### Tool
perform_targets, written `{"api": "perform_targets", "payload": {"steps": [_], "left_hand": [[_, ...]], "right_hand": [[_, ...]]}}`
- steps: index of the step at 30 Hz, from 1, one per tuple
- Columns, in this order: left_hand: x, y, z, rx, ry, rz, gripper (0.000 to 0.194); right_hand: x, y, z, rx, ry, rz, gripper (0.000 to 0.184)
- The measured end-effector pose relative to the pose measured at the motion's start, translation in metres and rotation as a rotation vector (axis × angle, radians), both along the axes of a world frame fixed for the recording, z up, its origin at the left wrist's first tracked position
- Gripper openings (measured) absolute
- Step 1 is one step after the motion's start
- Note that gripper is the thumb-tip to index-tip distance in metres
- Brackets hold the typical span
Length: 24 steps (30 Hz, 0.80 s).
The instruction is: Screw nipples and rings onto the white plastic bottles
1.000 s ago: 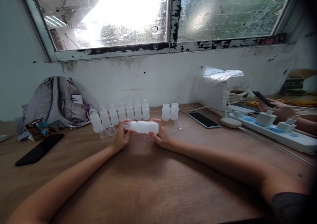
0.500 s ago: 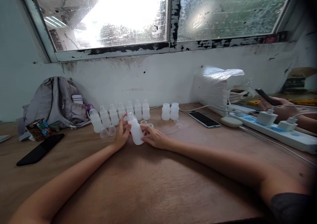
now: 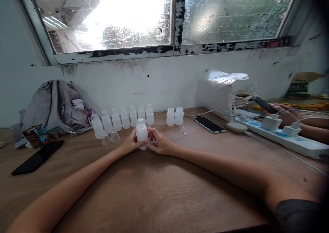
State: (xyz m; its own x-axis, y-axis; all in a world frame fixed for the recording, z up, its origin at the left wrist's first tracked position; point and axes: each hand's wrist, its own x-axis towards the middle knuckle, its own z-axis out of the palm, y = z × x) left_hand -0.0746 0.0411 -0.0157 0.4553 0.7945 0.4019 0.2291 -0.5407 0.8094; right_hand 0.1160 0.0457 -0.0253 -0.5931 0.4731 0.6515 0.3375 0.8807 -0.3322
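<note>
A frosted white baby bottle [image 3: 142, 134] with a clear cap stands upright in front of me, at the table's middle. My left hand [image 3: 131, 142] wraps its left side, thumb across the front. From the right, my right hand [image 3: 159, 143] grips the same bottle with its fingertips. Behind it runs a row of several capped baby bottles [image 3: 125, 118]. Two clear caps [image 3: 115, 136] rest on the table left of my hands. Two open bottles without caps [image 3: 170, 117] stand to the right, with thin clear rings [image 3: 183, 130] in front of them.
On the left are a grey backpack [image 3: 55, 104], a small carton [image 3: 36, 136] and a black phone [image 3: 38, 157]. To the right lie another phone [image 3: 209, 124], a round white pad [image 3: 238, 127] and a power strip [image 3: 282, 137] with cables. Another person's hand [image 3: 281, 111] holds a dark phone.
The bottle has gone from tilted to upright. My left hand has come down from the cap to the bottle's body. The other person's phone has shifted slightly lower and left.
</note>
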Motion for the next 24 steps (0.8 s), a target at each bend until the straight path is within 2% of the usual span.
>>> {"api": "perform_targets", "payload": {"steps": [4,7,20,24], "left_hand": [[0.0030,-0.0003,0.0016,-0.096,-0.073,-0.071,0.056],[0.0033,-0.0011,0.0019,-0.117,-0.057,-0.083,0.056],[-0.0037,0.0031,-0.0032,0.029,0.129,-0.042,0.064],[-0.0045,0.0039,-0.0035,0.087,0.168,-0.030,0.065]], "right_hand": [[0.0016,-0.0020,0.0037,-0.005,-0.001,-0.001,0.045],[0.0019,-0.0014,0.0028,0.000,0.007,-0.007,0.045],[0.0016,-0.0021,0.0028,-0.022,0.020,-0.026,0.042],[0.0005,0.0000,0.0013,-0.053,0.101,-0.024,0.040]]}}
